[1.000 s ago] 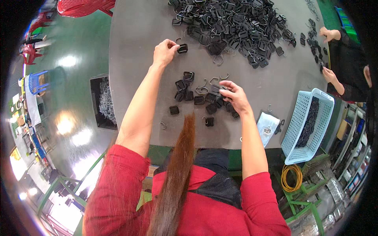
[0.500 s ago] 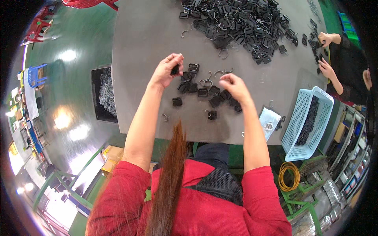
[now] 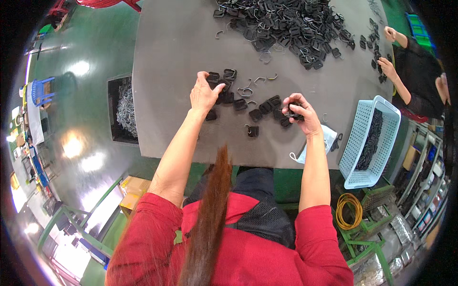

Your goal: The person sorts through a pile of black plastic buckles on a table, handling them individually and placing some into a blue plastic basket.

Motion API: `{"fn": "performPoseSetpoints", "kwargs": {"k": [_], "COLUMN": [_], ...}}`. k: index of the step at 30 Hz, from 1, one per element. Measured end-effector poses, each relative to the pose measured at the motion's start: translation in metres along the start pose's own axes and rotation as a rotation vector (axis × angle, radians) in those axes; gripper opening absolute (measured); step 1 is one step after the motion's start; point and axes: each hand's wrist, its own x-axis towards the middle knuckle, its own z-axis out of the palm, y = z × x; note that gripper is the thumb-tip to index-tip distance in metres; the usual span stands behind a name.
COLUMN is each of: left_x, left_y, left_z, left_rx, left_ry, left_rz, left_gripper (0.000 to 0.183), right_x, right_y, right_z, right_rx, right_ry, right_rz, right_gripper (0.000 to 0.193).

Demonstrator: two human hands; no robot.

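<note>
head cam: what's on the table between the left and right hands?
Head view: between the left hand and right hand lie small black plastic pieces and bent wire hooks on the grey table.

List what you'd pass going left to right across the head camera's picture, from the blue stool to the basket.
Blue stool → bin of wire hooks → left hand → right hand → face mask → blue basket.

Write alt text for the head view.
A person's left hand and right hand handle small black plastic clips on a grey table. A large clip pile lies beyond; a pale blue basket sits right.
</note>
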Motion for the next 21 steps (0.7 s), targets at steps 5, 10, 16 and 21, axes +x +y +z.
{"fn": "performPoseSetpoints", "kwargs": {"k": [5,10,16,21], "left_x": [0.011,0.032,0.027,0.03], "left_y": [0.0,-0.01,-0.01,-0.015], "left_z": [0.001,0.003,-0.008,-0.006], "left_rx": [0.101,0.388,0.34,0.195], "left_ry": [0.145,0.001,0.034,-0.005], "left_rz": [-0.003,0.118,0.167,0.139], "left_gripper": [0.06,0.04,0.046,0.039], "right_x": [0.024,0.027,0.034,0.022], "right_y": [0.045,0.068,0.075,0.065], "right_z": [0.031,0.057,0.061,0.029], "right_rx": [-1.345,-1.521,-1.564,-0.873], "right_ry": [0.419,0.49,0.481,0.153], "right_rz": [-0.208,-0.269,-0.181,-0.121], "right_gripper": [0.038,0.044,0.041,0.032]}}
